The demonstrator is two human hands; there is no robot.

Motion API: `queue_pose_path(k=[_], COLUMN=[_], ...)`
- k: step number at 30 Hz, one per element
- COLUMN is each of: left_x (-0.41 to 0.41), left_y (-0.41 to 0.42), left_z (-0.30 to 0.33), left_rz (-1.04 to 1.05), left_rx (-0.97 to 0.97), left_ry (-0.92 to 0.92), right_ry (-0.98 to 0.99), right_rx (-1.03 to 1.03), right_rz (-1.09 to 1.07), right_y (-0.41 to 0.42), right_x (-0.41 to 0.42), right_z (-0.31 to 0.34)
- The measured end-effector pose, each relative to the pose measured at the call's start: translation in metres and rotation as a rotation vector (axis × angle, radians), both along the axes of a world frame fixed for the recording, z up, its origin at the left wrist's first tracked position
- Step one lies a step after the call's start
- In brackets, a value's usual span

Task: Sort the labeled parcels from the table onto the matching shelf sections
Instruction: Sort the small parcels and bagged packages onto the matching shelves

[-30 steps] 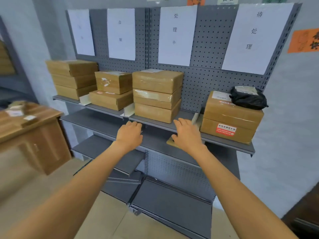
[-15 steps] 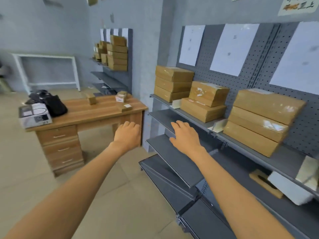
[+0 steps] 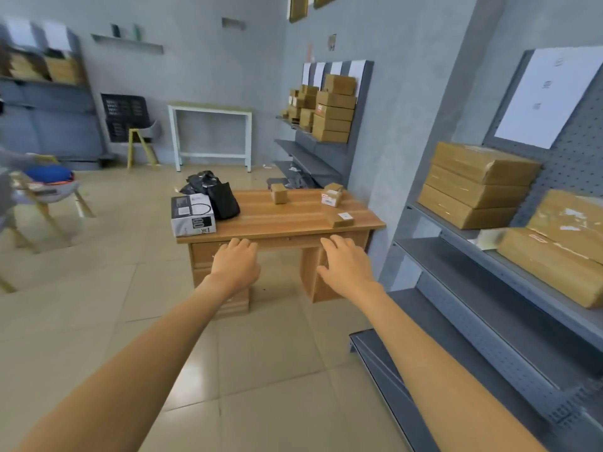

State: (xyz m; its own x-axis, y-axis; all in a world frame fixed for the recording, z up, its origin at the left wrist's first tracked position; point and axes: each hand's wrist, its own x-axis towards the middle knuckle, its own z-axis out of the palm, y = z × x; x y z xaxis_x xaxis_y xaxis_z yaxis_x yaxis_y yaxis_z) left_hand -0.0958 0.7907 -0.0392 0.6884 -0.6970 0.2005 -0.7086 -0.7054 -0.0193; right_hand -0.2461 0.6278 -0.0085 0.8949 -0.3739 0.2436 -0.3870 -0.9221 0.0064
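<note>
A wooden table [image 3: 287, 220] stands ahead of me with parcels on it: a grey-white printed box [image 3: 192, 215] at its left end, black bags [image 3: 215, 194] behind it, a small brown box [image 3: 278, 193] in the middle, a labelled box [image 3: 332, 196] to the right and a flat labelled parcel [image 3: 343, 219] near the right front corner. My left hand [image 3: 236, 264] and my right hand [image 3: 347, 264] are stretched out in the air short of the table, fingers relaxed, holding nothing. The grey shelf [image 3: 489, 275] on my right carries stacked brown parcels [image 3: 476, 184].
A second shelf with brown boxes [image 3: 326, 112] stands behind the table. A white frame table [image 3: 210, 135] and a yellow-legged chair [image 3: 140, 141] are at the far wall. Another chair with a blue item [image 3: 49, 181] is at the left. Tiled floor lies between me and the table.
My view has swung left from the shelf to the table, which now sits straight ahead. Both hands stay raised and hold nothing.
</note>
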Motion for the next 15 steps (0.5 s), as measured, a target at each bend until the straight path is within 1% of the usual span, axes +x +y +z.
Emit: queue_pose_path(k=[15], left_x=[0.158], left_y=[0.082], left_z=[-0.036], left_rz=[0.299], left_rx=[0.007], left_ry=[0.096], right_ry=[0.081], right_rx=[0.027], right_rz=[0.232], right_y=[0.036], right_x=[0.209], right_z=[-0.033])
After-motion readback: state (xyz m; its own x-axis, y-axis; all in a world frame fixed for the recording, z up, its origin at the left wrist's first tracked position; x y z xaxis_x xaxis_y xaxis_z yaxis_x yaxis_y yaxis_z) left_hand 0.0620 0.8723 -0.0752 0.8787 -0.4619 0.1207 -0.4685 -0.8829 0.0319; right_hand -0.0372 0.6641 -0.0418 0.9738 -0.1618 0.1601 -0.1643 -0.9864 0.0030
